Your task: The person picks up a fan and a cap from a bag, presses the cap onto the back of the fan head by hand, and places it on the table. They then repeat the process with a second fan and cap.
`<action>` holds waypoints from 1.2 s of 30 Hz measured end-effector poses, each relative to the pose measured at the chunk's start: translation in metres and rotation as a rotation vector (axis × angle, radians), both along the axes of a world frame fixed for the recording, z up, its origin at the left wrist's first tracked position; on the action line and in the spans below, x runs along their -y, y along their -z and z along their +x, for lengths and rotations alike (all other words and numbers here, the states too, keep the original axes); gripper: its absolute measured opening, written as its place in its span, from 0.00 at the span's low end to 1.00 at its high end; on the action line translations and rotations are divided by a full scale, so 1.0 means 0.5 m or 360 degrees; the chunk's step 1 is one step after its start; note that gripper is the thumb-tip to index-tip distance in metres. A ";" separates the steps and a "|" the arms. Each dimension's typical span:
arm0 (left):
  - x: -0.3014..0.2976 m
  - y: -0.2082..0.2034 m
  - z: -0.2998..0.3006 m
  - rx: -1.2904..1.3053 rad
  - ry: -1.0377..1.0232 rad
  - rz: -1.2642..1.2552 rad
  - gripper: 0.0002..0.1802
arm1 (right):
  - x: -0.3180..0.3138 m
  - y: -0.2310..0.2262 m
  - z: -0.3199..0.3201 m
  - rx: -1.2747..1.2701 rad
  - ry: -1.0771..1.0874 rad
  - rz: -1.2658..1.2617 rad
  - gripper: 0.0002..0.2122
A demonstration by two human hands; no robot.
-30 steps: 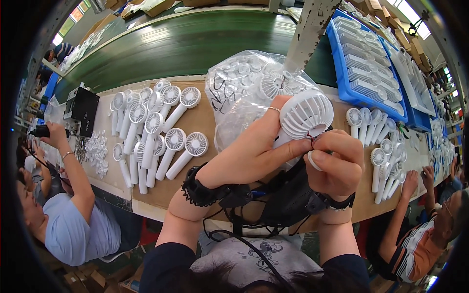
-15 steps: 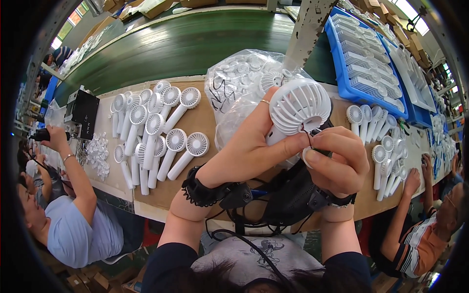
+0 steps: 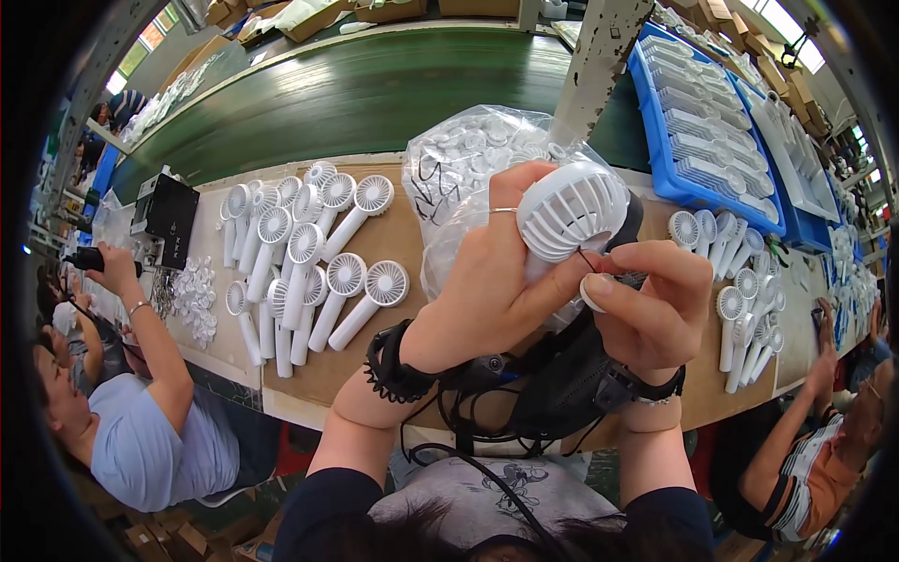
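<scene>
A white handheld fan [image 3: 573,208] with a slatted round head is gripped in my left hand [image 3: 496,272], its head tilted up and its handle hidden by my fingers. My right hand [image 3: 651,304] is closed close beside the fan head, pinching a small round white cap [image 3: 591,292] between thumb and fingers. A thin dark wire [image 3: 586,258] shows between the fan head and my fingertips. Behind my hands lies a clear plastic bag [image 3: 468,155] filled with round white parts.
Several finished-looking white fans [image 3: 304,245] lie left, and more fans [image 3: 740,300] right. Beyond runs a green conveyor belt [image 3: 375,103], with a chipped metal post [image 3: 599,75] before it. Blue trays [image 3: 775,225] stand back right. Co-workers sit left [image 3: 159,440] and right [image 3: 815,468].
My left hand has turned the fan slightly, so its side slats face me more. My right hand still pinches the cap, a little lower against the fan. The view has shifted slightly.
</scene>
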State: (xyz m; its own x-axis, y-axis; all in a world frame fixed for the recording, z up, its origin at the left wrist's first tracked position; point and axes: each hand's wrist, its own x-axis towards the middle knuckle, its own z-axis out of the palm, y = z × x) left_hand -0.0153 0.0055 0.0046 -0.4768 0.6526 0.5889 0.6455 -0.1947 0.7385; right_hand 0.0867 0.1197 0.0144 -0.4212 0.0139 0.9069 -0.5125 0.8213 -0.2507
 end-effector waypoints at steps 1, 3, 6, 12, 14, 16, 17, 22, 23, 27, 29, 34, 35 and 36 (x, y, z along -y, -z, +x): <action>0.000 -0.001 0.000 -0.0004 -0.0001 -0.0002 0.31 | 0.001 0.000 0.002 0.0027 -0.0002 -0.0003 0.15; 0.002 -0.001 -0.001 0.0021 0.0022 -0.0033 0.32 | 0.003 0.002 0.007 0.0079 -0.0006 -0.0010 0.16; 0.005 0.002 0.000 0.0051 0.0036 -0.0046 0.33 | 0.004 0.000 0.012 0.0114 -0.0035 -0.0014 0.16; -0.005 0.019 -0.003 0.0172 0.0120 0.0124 0.31 | -0.005 0.002 -0.002 0.0006 -0.0033 -0.0019 0.15; -0.004 0.016 -0.003 0.0158 0.0148 0.0106 0.31 | -0.005 -0.002 -0.002 0.0011 -0.0035 -0.0031 0.15; -0.003 0.012 -0.003 0.0127 0.0198 0.0078 0.30 | -0.005 -0.001 -0.003 0.0015 -0.0037 -0.0042 0.15; -0.003 0.012 -0.003 0.0129 0.0198 0.0074 0.30 | -0.004 0.000 -0.004 0.0009 -0.0062 -0.0103 0.15; 0.001 0.008 0.006 0.0742 0.0454 0.0157 0.31 | -0.007 0.002 -0.002 0.0053 -0.0105 -0.0149 0.13; 0.004 0.005 0.010 0.0896 0.0515 0.0141 0.31 | -0.009 0.001 -0.001 0.0080 -0.0098 -0.0110 0.12; 0.003 0.010 0.007 0.0886 0.0621 0.0117 0.33 | -0.013 0.013 -0.011 -0.0070 -0.0091 -0.0195 0.15; 0.000 0.013 0.002 0.0804 0.0644 0.0113 0.33 | -0.013 0.011 -0.011 -0.0059 -0.0100 -0.0187 0.14; -0.008 0.015 0.001 0.0509 0.0622 0.0271 0.36 | -0.008 0.002 -0.007 -0.0040 -0.0088 -0.0201 0.12; -0.008 0.015 0.001 0.0524 0.0613 0.0271 0.36 | -0.006 0.001 -0.006 -0.0040 -0.0073 -0.0214 0.12; -0.008 0.015 0.002 0.0540 0.0604 0.0271 0.37 | -0.004 0.003 -0.005 -0.0040 -0.0073 -0.0215 0.12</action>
